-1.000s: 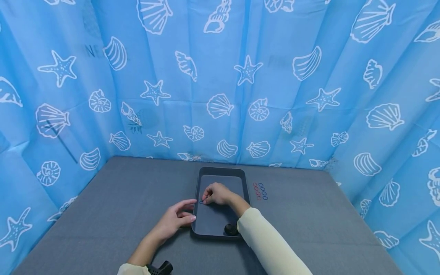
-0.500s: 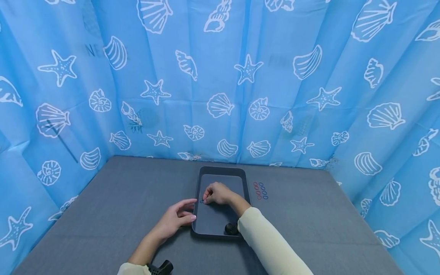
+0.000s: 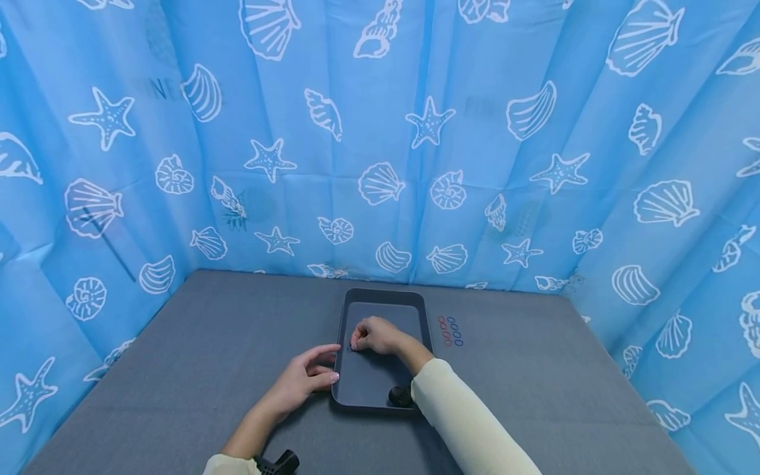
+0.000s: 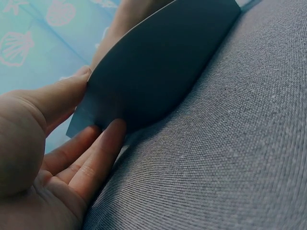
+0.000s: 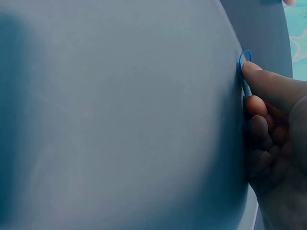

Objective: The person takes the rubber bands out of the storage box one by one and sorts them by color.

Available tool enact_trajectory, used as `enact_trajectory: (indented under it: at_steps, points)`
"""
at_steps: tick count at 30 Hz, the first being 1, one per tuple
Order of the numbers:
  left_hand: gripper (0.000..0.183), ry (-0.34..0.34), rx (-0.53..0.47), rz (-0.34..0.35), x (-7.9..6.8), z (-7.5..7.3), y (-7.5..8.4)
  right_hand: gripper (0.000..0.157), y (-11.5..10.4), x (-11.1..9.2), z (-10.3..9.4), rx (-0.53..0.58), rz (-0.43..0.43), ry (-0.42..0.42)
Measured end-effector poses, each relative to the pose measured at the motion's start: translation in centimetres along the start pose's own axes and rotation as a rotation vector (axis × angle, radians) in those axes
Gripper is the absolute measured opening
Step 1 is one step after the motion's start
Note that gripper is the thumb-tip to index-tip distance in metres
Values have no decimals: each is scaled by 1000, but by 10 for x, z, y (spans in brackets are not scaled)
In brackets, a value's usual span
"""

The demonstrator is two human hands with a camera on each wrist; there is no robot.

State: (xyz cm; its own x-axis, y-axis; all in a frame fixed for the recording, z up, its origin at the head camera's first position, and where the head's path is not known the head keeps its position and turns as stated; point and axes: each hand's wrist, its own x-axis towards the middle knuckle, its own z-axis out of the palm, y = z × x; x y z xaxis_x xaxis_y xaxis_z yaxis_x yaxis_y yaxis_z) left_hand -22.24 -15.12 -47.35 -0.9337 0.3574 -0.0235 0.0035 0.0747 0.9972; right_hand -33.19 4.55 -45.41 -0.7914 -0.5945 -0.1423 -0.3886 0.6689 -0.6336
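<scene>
My right hand (image 3: 377, 335) reaches into a dark grey rectangular tray (image 3: 380, 396), near its left wall. Thumb and forefinger pinch a small thin blue loop (image 5: 241, 56), whose rounded end sticks out past the fingertips in the right wrist view; the rest of it is hidden by the fingers. The other right fingers are curled beside it. My left hand (image 3: 303, 379) is at the tray's left side. In the left wrist view its thumb tip touches the rim and its slightly bent fingers rest against the outer wall (image 4: 153, 62).
Several blue loops (image 3: 454, 332) and red loops (image 3: 444, 331) lie in two rows on the grey cloth, just right of the tray. A blue curtain (image 3: 380, 132) with white shells surrounds the table (image 3: 237, 316). A black wrist device (image 3: 400, 396) hangs over the tray's near right corner.
Both hands stay almost in place. At the right fingertips, less of the blue loop shows in the head view than before.
</scene>
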Motion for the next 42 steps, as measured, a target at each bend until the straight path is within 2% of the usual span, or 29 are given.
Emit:
enact_trajectory:
  at_steps: [5,11,18,28,38,42]
  points:
    - [52,7,18,-4,3,-1,-9,10,1,0,-1,29,0,-11]
    - [52,1,14,-4,3,-1,-8,11,-1,-1,-5,75,-24,-15]
    - [52,3,30,-4,3,-1,-7,11,0,-4,-12,114,-43,25]
    - [51,11,39,-8,3,1,-6,9,2,-11,-25,95,-92,61]
    - [52,24,56,-10,4,0,-8,7,-8,-22,-43,86,-157,90]
    - [53,28,59,-10,3,0,-8,7,-9,-28,-48,77,-140,115]
